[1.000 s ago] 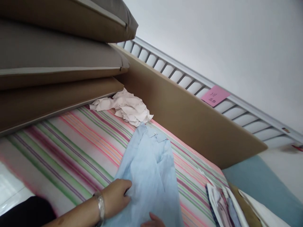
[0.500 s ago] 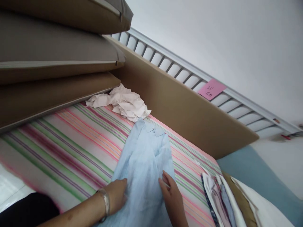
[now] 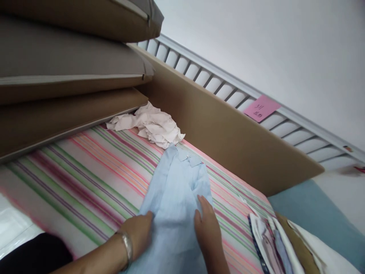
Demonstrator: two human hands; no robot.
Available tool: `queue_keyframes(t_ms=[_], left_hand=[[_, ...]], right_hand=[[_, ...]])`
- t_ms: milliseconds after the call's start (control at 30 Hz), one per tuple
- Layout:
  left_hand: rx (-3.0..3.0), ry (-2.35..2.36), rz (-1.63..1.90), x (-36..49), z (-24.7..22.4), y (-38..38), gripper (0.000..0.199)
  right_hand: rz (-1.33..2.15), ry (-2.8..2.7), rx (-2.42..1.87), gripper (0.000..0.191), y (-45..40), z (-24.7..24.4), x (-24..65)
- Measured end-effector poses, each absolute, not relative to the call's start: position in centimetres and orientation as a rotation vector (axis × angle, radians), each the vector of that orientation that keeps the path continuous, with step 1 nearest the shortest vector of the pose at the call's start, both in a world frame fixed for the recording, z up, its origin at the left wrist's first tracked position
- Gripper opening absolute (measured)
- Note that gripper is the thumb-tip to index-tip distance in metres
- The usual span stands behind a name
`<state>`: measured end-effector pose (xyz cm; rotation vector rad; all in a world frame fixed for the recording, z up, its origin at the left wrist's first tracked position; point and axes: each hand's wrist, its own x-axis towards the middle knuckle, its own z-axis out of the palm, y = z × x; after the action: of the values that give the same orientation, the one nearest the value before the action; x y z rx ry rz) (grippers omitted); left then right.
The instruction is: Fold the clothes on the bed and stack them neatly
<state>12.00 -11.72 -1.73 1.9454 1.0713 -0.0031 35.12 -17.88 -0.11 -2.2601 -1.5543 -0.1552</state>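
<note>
A light blue collared shirt [image 3: 178, 190] lies lengthwise on the striped sheet [image 3: 94, 182], its sleeves folded in and its collar pointing away from me. My left hand [image 3: 138, 232], with a silver bangle at the wrist, is closed on the shirt's left edge; its fingertips are partly hidden. On the right edge rests my right hand [image 3: 208, 228], fingers stretched out and thumb apart. The shirt's lower end runs out of view between my forearms.
Crumpled white cloth [image 3: 156, 125] lies just beyond the collar. Folded clothes [image 3: 285, 243] stand in a row at the lower right. Big grey-brown cushions [image 3: 71, 57] are stacked at left. Behind runs a tan board [image 3: 228, 137] against a white railing with a pink note [image 3: 262, 108].
My right hand has shifted slightly up along the shirt's edge, and its fingers have straightened from a bent pose. My left hand stays at the left edge. The view has turned slightly.
</note>
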Motion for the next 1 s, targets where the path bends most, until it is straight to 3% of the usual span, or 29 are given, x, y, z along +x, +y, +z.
queue_keyframes(t_ms=[100, 367, 600, 800, 1000], left_hand=[[2.097, 1.15, -0.079, 11.7, -0.8, -11.8, 0.037], [2.119, 1.058, -0.243, 12.1, -1.2, -12.3, 0.043], [2.146, 1.035, -0.237, 12.2, -1.5, -12.1, 0.038], [1.799, 1.042, -0.053, 9.9, -2.4, -16.4, 0.038], [1.011, 1.03, 0.092, 9.9, -1.8, -20.3, 0.046]], right_hand=[[-0.149, -1.82, -2.12, 0.045, -15.5, -1.2, 32.5], [-0.038, -2.005, -2.256, 0.052, -13.6, -6.7, 33.6], [0.125, -1.897, -2.214, 0.055, -14.9, -4.1, 33.4], [0.108, -1.512, -2.06, 0.048, -27.2, -1.4, 33.6], [0.22, -1.014, -2.093, 0.044, -41.5, -3.7, 32.4]])
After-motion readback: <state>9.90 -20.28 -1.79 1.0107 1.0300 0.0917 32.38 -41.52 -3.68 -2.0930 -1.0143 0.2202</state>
